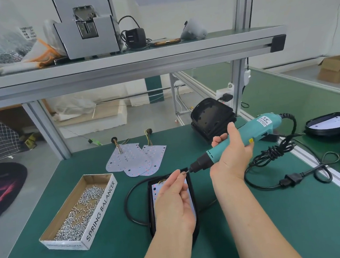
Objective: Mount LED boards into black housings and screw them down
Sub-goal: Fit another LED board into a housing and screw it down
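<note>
Left hand (pixel 173 203) fingers (pixel 175 173) pinch a screw (pixel 184 172) at the screwdriver (pixel 268 124) tip.

A worker seen only from the forearms down: the left hand (pixel 176 201) and right hand (pixel 232 156) are bare; both wrists are uncovered too; the left forearm (pixel 162 254) and right forearm (pixel 257 224) show bare skin along all their visible length, down to the lower edge of the view; faint creases cross the right wrist below the heel of the palm; the fingers are slim, the nails too small to judge; the right forearm looks the broader through the wide lens; the rest of the person lies out of view.
</note>
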